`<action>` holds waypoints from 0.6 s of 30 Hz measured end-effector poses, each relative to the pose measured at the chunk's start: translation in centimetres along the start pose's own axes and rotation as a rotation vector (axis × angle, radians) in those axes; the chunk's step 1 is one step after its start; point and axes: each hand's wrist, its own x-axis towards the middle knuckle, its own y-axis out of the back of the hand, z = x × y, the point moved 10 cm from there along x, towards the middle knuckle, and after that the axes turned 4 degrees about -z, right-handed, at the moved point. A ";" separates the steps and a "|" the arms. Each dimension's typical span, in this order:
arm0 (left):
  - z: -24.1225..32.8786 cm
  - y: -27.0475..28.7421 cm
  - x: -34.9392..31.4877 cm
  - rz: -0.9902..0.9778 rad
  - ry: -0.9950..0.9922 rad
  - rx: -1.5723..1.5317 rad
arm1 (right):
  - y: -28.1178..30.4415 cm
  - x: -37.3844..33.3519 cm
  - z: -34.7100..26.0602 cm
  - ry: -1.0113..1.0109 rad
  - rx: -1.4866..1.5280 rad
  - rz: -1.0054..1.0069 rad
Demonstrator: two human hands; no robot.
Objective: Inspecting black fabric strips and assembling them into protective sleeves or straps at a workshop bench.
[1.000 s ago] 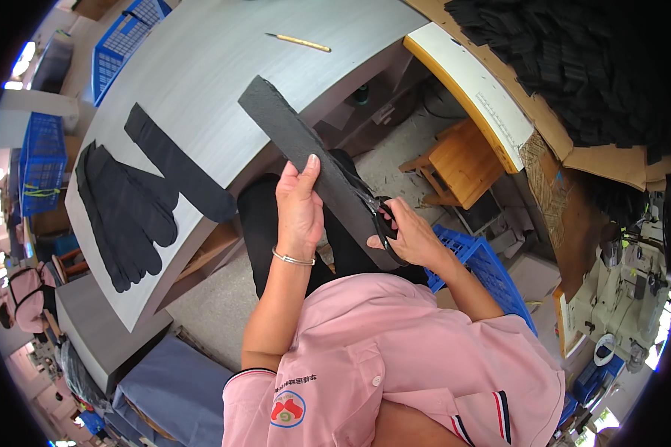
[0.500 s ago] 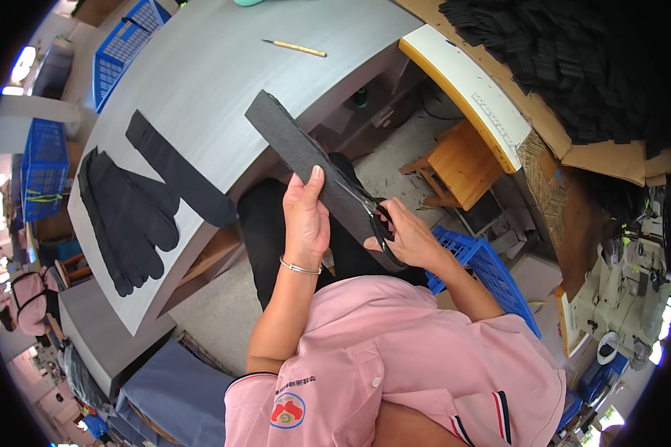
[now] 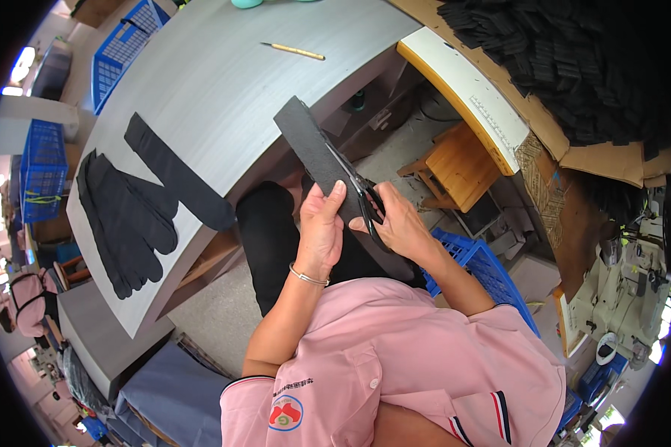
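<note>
My left hand [image 3: 323, 227] grips a dark grey sock [image 3: 300, 132], thumb on top, over my lap. The sock's straight end points up and away toward the table edge; its lower part runs down under my hands. My right hand [image 3: 397, 222] is closed round the black handles of a pair of scissors [image 3: 364, 195]. Their blades lie along the sock's right edge, pointing away from me; whether they are cutting into it I cannot tell. On the table to the left lie a single black sock [image 3: 177, 171] and an overlapping group of black socks [image 3: 119, 223].
The grey table [image 3: 216, 82] holds a thin wooden-handled tool [image 3: 297, 51]. A blue basket [image 3: 479, 262] stands by my right arm, near a wooden stool [image 3: 464, 165]. Upper right, a cardboard box [image 3: 602, 164] holds a large heap of black socks [image 3: 544, 63]. More blue crates stand left.
The sock has swung more upright and shifted right. My left hand has moved right and slightly down; my right hand and the scissors have moved up along the sock's edge.
</note>
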 end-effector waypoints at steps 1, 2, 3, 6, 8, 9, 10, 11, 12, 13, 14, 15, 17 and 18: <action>-0.5 0.2 0.0 0.020 0.029 0.006 | 0.2 0.1 -0.1 0.005 0.011 0.020; -0.6 0.4 0.0 0.022 0.030 0.005 | 0.5 0.2 -0.2 0.009 0.021 0.041; -0.6 0.2 0.0 0.007 0.037 0.013 | 0.6 0.3 -0.1 0.007 0.021 0.041; -0.7 0.0 -0.1 -0.010 0.040 0.025 | 0.7 0.3 -0.3 0.009 -0.034 0.035; -0.8 -0.1 -0.3 -0.010 0.034 0.029 | 1.4 0.1 -1.1 0.066 -0.095 0.104; -1.0 -0.4 -0.5 -0.002 0.040 0.029 | 1.6 0.1 -1.4 0.068 -0.095 0.103; -1.1 -0.5 -0.7 0.006 0.046 0.029 | 1.9 0.2 -1.4 0.020 -0.100 0.104; -1.6 -0.4 -0.9 -0.015 0.068 0.012 | 2.0 0.3 -1.1 -0.027 -0.105 0.105; -2.0 -0.2 -1.1 -0.015 0.068 0.012 | 2.1 0.4 -1.1 -0.027 -0.105 0.105; -2.4 -0.1 -1.2 -0.032 0.076 0.008 | 2.1 0.5 -0.9 -0.033 -0.088 0.094; -2.8 -0.1 -1.3 -0.050 0.084 0.003 | 2.0 0.7 -0.7 -0.039 -0.071 0.083; -2.9 0.0 -1.3 -0.025 0.101 0.004 | 2.1 0.7 -0.4 -0.041 -0.071 0.085; -2.9 -0.2 -1.4 -0.014 0.108 0.028 | 2.0 0.7 0.1 -0.014 -0.034 0.082; -2.8 -0.2 -1.4 -0.001 0.110 0.051 | 2.1 0.6 0.1 -0.014 -0.033 0.081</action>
